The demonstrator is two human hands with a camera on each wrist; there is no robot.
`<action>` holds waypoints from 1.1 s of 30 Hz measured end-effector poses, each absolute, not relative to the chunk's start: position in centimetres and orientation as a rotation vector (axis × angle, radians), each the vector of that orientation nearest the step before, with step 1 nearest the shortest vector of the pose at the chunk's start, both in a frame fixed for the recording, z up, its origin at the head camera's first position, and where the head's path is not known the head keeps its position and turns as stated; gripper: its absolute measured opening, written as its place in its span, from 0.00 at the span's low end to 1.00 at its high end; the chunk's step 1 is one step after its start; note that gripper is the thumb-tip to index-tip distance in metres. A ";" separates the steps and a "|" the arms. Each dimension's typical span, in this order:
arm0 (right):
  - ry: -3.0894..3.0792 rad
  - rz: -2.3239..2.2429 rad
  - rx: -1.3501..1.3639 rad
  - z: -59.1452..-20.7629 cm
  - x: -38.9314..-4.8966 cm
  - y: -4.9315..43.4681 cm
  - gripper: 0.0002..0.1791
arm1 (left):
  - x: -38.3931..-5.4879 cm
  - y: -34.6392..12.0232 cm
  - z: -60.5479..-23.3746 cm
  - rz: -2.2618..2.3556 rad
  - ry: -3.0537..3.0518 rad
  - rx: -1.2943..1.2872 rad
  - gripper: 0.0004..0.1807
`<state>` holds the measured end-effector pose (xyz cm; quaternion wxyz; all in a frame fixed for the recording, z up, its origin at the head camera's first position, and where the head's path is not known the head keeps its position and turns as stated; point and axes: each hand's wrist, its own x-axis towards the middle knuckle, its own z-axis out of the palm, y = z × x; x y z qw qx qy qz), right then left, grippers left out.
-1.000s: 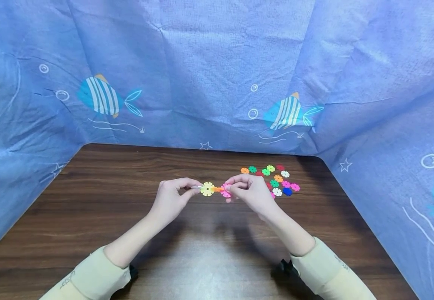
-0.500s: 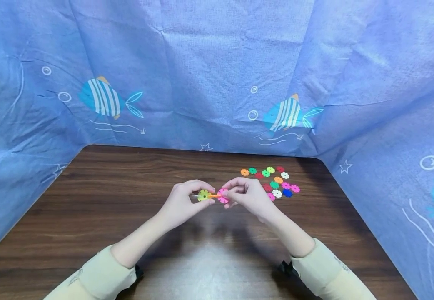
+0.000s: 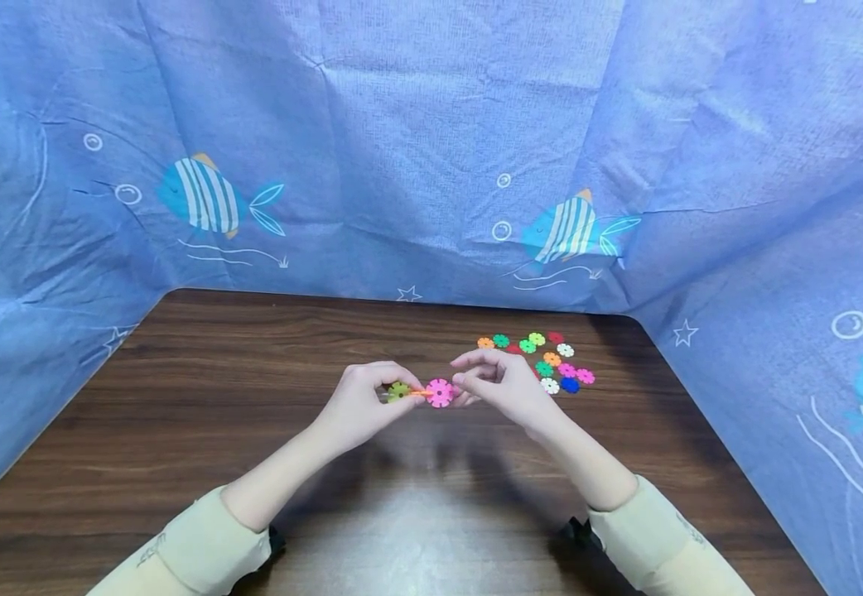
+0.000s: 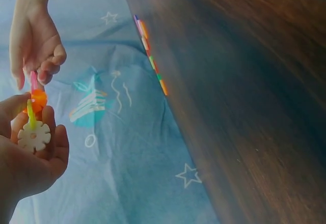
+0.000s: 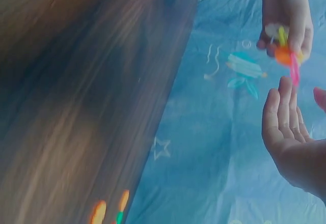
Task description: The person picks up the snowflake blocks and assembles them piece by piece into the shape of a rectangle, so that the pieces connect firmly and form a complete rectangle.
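Above the table, several notched flower-shaped plastic discs are joined in a chain. My left hand (image 3: 360, 407) pinches the chain at its orange disc (image 4: 38, 102) between thumb and fingers. Behind that grip are a yellow disc (image 3: 398, 391), edge-on in the left wrist view, and a white disc (image 4: 34, 136) in front of the left palm. At the right end the pink disc (image 3: 440, 393) faces the head camera, slotted into the orange one. Close beside the pink disc, my right hand (image 3: 508, 389) has its fingers spread loosely, thumb apart, with nothing gripped.
Loose flower discs in several colours lie flat at the right back of the wooden table (image 3: 253, 348), among them a blue disc (image 3: 569, 385) and a white disc (image 3: 565, 350). A blue fish-patterned cloth (image 3: 417, 165) hangs around the table's back and sides.
My left hand has moved right along the chain to hold it at the orange disc. My right hand has let go of the pink disc and drawn slightly right, fingers opening.
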<state>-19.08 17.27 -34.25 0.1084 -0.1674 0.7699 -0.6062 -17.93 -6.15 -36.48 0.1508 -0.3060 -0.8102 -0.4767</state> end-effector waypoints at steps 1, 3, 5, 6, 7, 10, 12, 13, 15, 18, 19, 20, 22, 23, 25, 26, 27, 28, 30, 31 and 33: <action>2.286 -1.781 -0.511 -34.2 -19.2 17.7 0.20 | -18.0 -6.2 -36.5 -1.365 -2.331 -0.874 0.04; 2.371 -1.736 -0.544 -34.1 -19.5 18.5 0.18 | -18.0 -6.3 -36.6 -1.358 -2.338 -0.867 0.05; 2.486 -1.649 -0.581 -34.0 -19.8 19.4 0.16 | -18.0 -6.4 -36.8 -1.358 -2.346 -0.862 0.05; 2.544 -1.601 -0.618 -33.8 -19.8 19.7 0.16 | -18.0 -6.5 -36.8 -1.356 -2.349 -0.860 0.05; 2.602 -1.548 -0.644 -33.6 -19.8 20.1 0.16 | -18.0 -6.5 -36.8 -1.357 -2.354 -0.859 0.06; 2.721 -1.425 -0.699 -32.9 -19.8 21.2 0.18 | -18.0 -6.7 -36.8 -1.371 -2.379 -0.844 0.07; 2.767 -1.364 -0.729 -32.6 -20.0 22.1 0.19 | -18.0 -6.9 -36.8 -1.384 -2.404 -0.828 0.08; 2.784 -1.329 -0.726 -32.7 -20.2 22.6 0.20 | -18.0 -7.0 -36.9 -1.390 -2.417 -0.819 0.08; 2.820 -1.259 -0.740 -33.4 -20.9 23.8 0.20 | -18.0 -7.1 -36.9 -1.398 -2.440 -0.808 0.09; 2.855 -1.172 -0.785 -35.2 -22.6 25.9 0.21 | -18.0 -7.3 -36.9 -1.404 -2.455 -0.810 0.08; 2.863 -1.140 -0.802 -35.8 -23.1 26.6 0.22 | -18.0 -7.3 -36.9 -1.401 -2.457 -0.814 0.08; 2.870 -1.104 -0.818 -36.3 -23.6 27.2 0.22 | -18.0 -7.4 -36.9 -1.396 -2.458 -0.820 0.08; 2.862 -1.063 -0.855 -37.2 -24.5 28.2 0.23 | -18.1 -7.4 -37.0 -1.383 -2.456 -0.833 0.08; 2.854 -1.038 -0.874 -37.5 -24.9 28.6 0.24 | -18.2 -7.5 -37.0 -1.380 -2.453 -0.839 0.08; 2.832 -1.006 -0.910 -38.0 -25.4 29.2 0.25 | -18.2 -7.5 -36.9 -1.371 -2.443 -0.857 0.09; 2.820 -0.992 -0.922 -38.2 -25.7 29.4 0.25 | -18.2 -7.5 -36.9 -1.369 -2.438 -0.867 0.09; 2.808 -0.982 -0.932 -38.5 -25.9 29.6 0.26 | -18.2 -7.5 -36.9 -1.369 -2.432 -0.874 0.09; 2.803 -0.958 -0.946 -38.7 -26.2 29.8 0.26 | -18.3 -7.5 -36.9 -1.371 -2.429 -0.881 0.09; 2.807 -0.892 -0.973 -39.3 -26.6 30.2 0.25 | -18.3 -7.5 -36.9 -1.372 -2.425 -0.897 0.09; 2.803 -0.866 -0.977 -39.6 -26.9 30.3 0.25 | -18.3 -7.5 -36.9 -1.374 -2.428 -0.902 0.09; 2.796 -0.812 -1.004 -40.2 -27.2 30.6 0.25 | -18.3 -7.5 -37.0 -1.374 -2.435 -0.911 0.09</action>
